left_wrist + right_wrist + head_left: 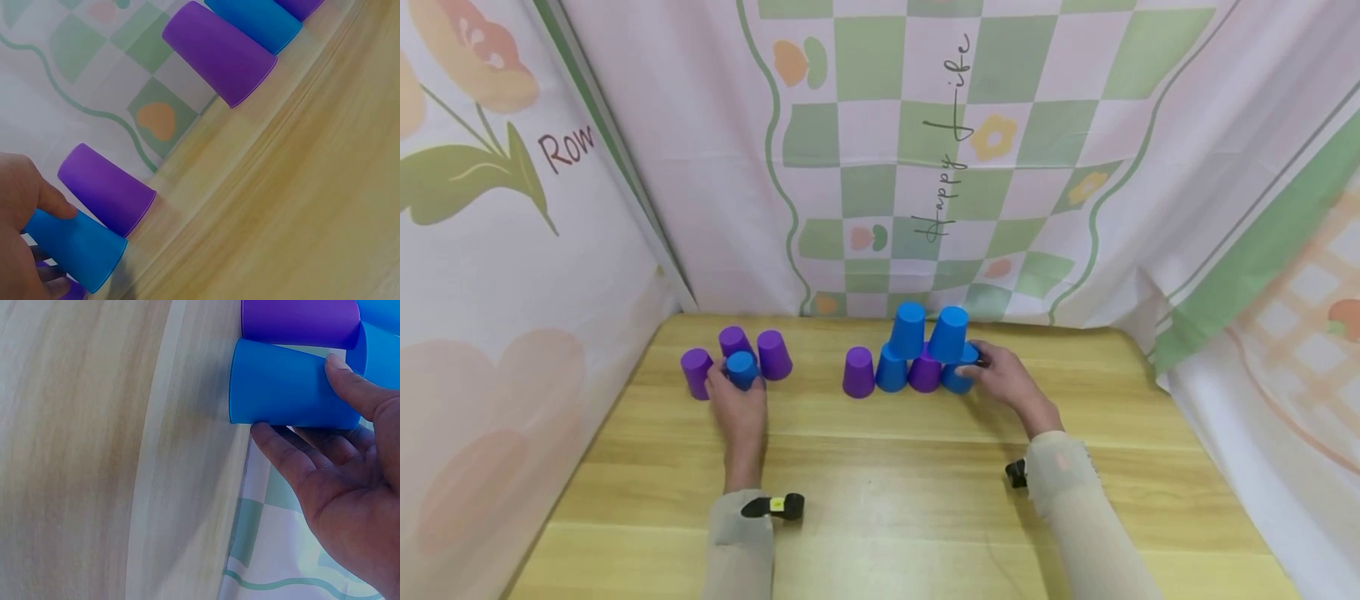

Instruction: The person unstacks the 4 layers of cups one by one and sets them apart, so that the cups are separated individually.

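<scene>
At a wood-grain table (865,500), I am grasping one upturned cup in each hand. My left hand (737,410) is gripping a lone blue cup (742,367), thumb on one side and fingers curling round the other; whether its rim is touching the wood, I cannot tell. Three upturned purple cups are standing close around it: an outer purple cup (697,373) just beside my fingers, a rear purple cup (733,340) behind, and an inner purple cup (775,356) to the right. Well apart, on the right, my right hand (1009,383) is clasping an end blue cup (957,381) between thumb and fingers, at the right end of a row. Also standing in that row, from the left, are a first purple cup (858,372), a base blue cup (892,369) and a middle purple cup (925,375). Two blue cups are forming a second tier: an upper-left cup (907,331) is straddling the base blue and middle purple, and an upper-right cup (949,335) is bridging the middle purple and the one I am holding. Behind them, a green-and-white checked cloth (868,58) is hanging at the table's far edge.
</scene>
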